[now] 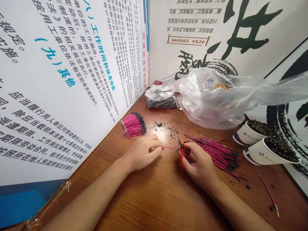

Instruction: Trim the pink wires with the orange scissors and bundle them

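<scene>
My left hand (144, 152) is closed, pinching one end of a thin pink wire (170, 148) between thumb and fingers. The wire stretches across to my right hand (198, 163), whose fingers are wrapped round small red-handled cutters (182, 150). Their short dark jaws point up and away from me, beside the wire's far end; whether they touch it I cannot tell. Just behind my left hand lies a neat bundle of pink wires (133, 125) with black ends. A looser heap of similar pink wires (216, 152) lies right of my right hand.
Two paper cups (260, 154) of dark bits stand at the right. A large clear plastic bag (211, 102) and a smaller bag of black pieces (161, 99) sit behind. A small cup of pink pieces (157, 82) is in the corner. Printed panels border the wooden table (149, 199).
</scene>
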### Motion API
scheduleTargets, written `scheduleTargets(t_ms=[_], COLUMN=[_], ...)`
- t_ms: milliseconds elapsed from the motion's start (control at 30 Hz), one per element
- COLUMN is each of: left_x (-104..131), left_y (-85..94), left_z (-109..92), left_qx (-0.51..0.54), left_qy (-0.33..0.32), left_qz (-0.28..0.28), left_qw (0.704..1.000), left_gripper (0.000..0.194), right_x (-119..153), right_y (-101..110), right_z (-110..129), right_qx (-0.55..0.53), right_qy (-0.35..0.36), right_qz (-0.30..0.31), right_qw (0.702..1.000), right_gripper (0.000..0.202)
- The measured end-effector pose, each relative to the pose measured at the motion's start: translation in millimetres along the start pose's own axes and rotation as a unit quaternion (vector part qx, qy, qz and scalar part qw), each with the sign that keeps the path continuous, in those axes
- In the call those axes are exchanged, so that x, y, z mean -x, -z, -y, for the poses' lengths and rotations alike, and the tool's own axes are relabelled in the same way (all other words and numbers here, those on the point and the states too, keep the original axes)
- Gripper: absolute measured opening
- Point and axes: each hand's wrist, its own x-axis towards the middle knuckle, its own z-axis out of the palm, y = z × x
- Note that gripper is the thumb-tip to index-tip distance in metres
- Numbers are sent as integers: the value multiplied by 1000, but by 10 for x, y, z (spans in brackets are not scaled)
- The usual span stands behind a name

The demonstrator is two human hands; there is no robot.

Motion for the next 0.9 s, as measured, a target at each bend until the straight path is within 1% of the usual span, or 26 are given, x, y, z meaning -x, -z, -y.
scheduleTargets(t_ms=[100,167,300,367,433,533,600,767,900], left_x=[-8,-16,-36,-48,-59,-67,-66,-49,-36], left_y=[-19,-34,-86,-121,-151,-174,-177,-181,-175], left_z=[10,-10,-111,-167,-210,-237,-233,-206,-209], left_qx=[-36,-72,-141,-159,-169,-172,-170,-123,-81], left_qy=[15,13,-40,-66,-76,-70,-60,-59,-39], left_qz=[-1,3,21,19,12,-4,-5,26,38], left_qw=[999,997,989,985,983,982,984,990,995], left_gripper=[24,21,20,17,14,14,15,14,17], right_x=[2,6,23,32,39,38,30,14,23], right_y=[-6,-20,-66,-86,-98,-105,-104,-82,-68], right_z=[7,28,104,137,150,143,138,170,184], right_qx=[-16,-24,-50,-58,-60,-60,-63,-62,-62], right_qy=[-7,-8,-8,-6,-8,-14,-14,-18,-35], right_qz=[0,3,16,21,19,18,21,29,28], right_qw=[1000,1000,999,998,998,998,998,997,997], right_gripper=[9,9,9,10,10,10,9,10,10])
